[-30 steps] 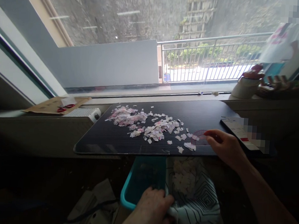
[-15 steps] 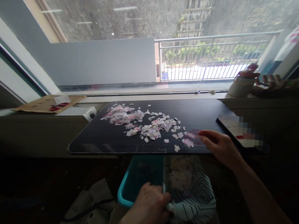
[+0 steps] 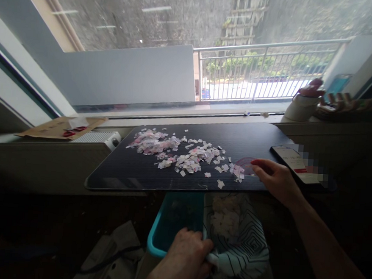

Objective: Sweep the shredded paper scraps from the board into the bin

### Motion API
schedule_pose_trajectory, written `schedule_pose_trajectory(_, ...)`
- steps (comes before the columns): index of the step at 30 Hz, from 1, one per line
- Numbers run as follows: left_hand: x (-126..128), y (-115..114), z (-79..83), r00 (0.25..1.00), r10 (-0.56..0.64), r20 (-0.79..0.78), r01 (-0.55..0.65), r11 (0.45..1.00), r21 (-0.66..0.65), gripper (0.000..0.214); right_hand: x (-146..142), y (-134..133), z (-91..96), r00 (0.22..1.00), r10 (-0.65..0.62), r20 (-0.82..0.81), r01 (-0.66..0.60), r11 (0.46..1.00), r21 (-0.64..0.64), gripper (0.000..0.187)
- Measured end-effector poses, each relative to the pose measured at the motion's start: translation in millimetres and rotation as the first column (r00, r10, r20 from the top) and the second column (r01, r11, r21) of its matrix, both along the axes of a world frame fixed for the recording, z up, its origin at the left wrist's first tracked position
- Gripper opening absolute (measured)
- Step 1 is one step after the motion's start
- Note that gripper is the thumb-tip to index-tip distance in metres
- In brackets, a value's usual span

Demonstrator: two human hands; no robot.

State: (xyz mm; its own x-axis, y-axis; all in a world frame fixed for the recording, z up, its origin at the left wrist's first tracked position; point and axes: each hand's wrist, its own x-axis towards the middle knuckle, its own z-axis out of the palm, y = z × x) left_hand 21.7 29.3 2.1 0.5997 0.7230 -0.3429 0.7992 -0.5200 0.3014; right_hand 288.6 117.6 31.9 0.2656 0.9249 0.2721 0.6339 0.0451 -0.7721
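Many small torn paper pieces (image 3: 194, 157) lie spread on a dark folding table (image 3: 113, 177). My right hand (image 3: 275, 179) pinches a thin, see-through round piece with a pinkish edge (image 3: 244, 164), its exact kind unclear. The piece rests low over a few scraps at the right end of the spread. Below the table's front edge, my left hand (image 3: 187, 254) is closed on the bunched edge of a white cloth with black lines (image 3: 251, 246). The cloth lines part of a turquoise bin (image 3: 155, 239) and holds more pale scraps (image 3: 226, 219).
A phone (image 3: 295, 164) lies on the table beside my right forearm. On the sill stand a white bottle with a reddish cap (image 3: 303, 103) and a striped object (image 3: 347, 106). Brown paper (image 3: 62, 126) and a white radiator (image 3: 98, 138) are at the left.
My right hand has moved slightly right with the see-through piece, and the scraps beneath it have shifted closer together. My left hand keeps its grip on the cloth.
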Motion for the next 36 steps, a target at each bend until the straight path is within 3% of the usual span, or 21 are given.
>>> schedule_pose_trajectory(8, -2, -1, -1.3, 1.0, 0.016, 0.015, -0.016, 1.0, -0.008, 0.016, 2, 4, -4.4, 0.999, 0.017, 0.034, -0.018, 1.0, 0.025, 0.027)
schedule_pose_trajectory(12, -5, 0, -3.9, 0.998, 0.034, 0.051, -0.033, 0.999, -0.009, 0.027, 4, 3, -3.9, 0.998, -0.03, 0.06, 0.028, 0.999, 0.028, 0.028)
schedule_pose_trajectory(15, -6, 0, -6.0, 0.997, 0.042, 0.065, -0.041, 0.999, -0.015, 0.034, 4, 2, -2.5, 0.999, 0.031, 0.043, -0.031, 1.0, -0.004, 0.03)
schedule_pose_trajectory(17, -8, 0, -6.1, 0.996, 0.045, 0.073, -0.043, 0.999, -0.029, 0.04, 4, 3, -2.3, 0.999, 0.005, 0.05, -0.006, 1.0, 0.02, 0.03)
schedule_pose_trajectory(23, -15, 2, 5.5, 0.985, 0.06, 0.161, -0.058, 0.998, -0.012, 0.061, 6, 4, -1.5, 0.998, 0.046, 0.034, -0.047, 0.999, 0.007, 0.03)
schedule_pose_trajectory(26, -18, 11, 20.5, 0.958, 0.117, 0.262, -0.134, 0.99, 0.048, 0.053, 4, 3, -0.2, 0.999, 0.046, 0.006, -0.046, 0.999, 0.01, 0.03)
schedule_pose_trajectory(30, -17, 26, 36.1, 0.907, 0.245, 0.344, -0.313, 0.936, 0.159, 0.022, -9, -2, -2.8, 0.978, 0.203, -0.056, -0.204, 0.979, -0.012, 0.032)
schedule_pose_trajectory(33, -11, 26, 34.3, 0.938, 0.181, 0.296, -0.24, 0.954, 0.178, 0.027, -20, -7, -7.1, 0.966, 0.246, -0.082, -0.245, 0.969, 0.013, 0.031)
schedule_pose_trajectory(36, -7, 14, 24.0, 0.978, 0.089, 0.188, -0.107, 0.99, 0.09, 0.044, -23, -11, -7.9, 0.961, 0.267, -0.071, -0.268, 0.963, -0.003, 0.026)
